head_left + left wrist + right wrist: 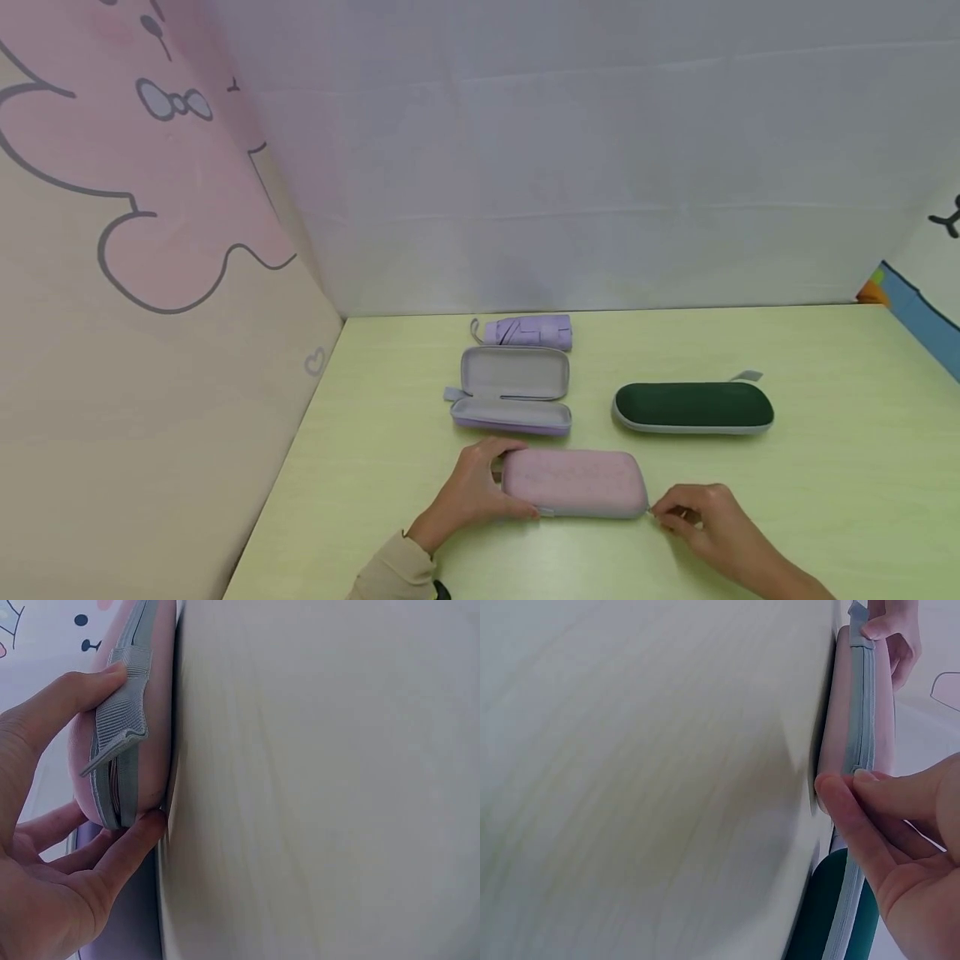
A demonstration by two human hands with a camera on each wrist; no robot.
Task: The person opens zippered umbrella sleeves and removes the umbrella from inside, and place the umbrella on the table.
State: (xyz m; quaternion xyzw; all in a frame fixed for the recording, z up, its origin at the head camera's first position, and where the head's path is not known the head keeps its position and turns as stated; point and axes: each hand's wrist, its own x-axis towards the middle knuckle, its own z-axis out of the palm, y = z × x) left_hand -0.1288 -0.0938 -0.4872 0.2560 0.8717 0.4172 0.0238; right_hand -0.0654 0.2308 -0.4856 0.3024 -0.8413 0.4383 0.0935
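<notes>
A pink hard-shell zip case (573,483) with a grey zipper band lies on the table in front of the person. My left hand (474,487) grips its left end, the thumb pressing the front side by a grey fabric tab (124,705). In the left wrist view a narrow slit shows along the zipper below that tab. At the case's right front corner, my right hand (708,521) pinches the zipper pull between thumb and index finger. The pull itself is mostly hidden by the fingertips (864,776) in the right wrist view.
Behind the pink case lies an open lilac case (513,410) with a grey lining. A folded purple umbrella (532,332) lies beyond it. To the right sits a closed dark green case (693,406). White cloth (585,167) stands along the table's back edge.
</notes>
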